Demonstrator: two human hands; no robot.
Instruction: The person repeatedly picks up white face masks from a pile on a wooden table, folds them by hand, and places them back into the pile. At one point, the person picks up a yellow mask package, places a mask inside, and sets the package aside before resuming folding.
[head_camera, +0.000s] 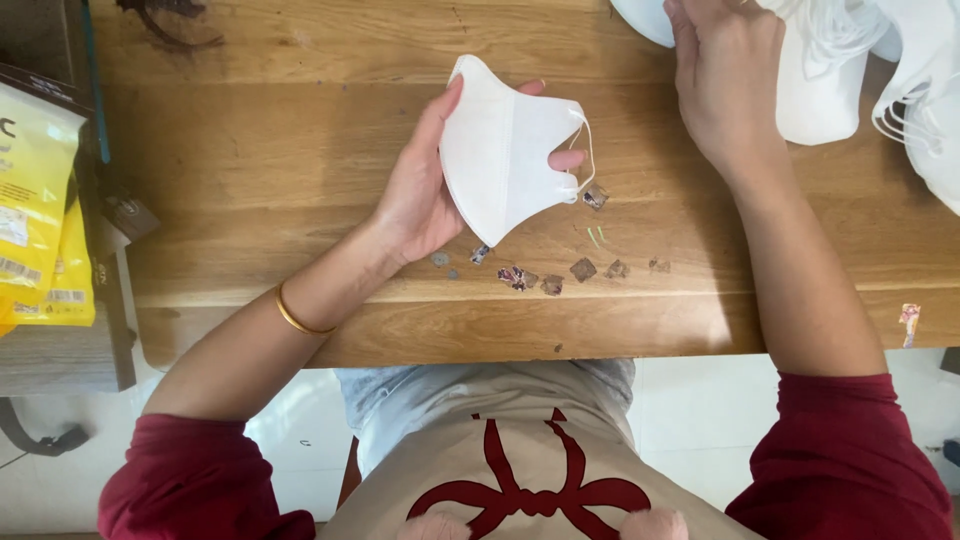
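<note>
My left hand (425, 190) holds a folded white face mask (500, 150) above the wooden table (260, 150), thumb on its left edge and fingertips behind its right side near the ear loop. My right hand (725, 80) rests knuckles-up at the far right of the table, fingers reaching into a pile of white masks (850, 70). Whether it grips one is hidden.
Small brown and pink scraps (560, 270) lie along the table's front edge. Yellow packets (40, 210) sit on a lower surface at the left. More white masks with loose loops (930, 110) spill off the right edge. A gold bangle (295, 318) circles my left wrist.
</note>
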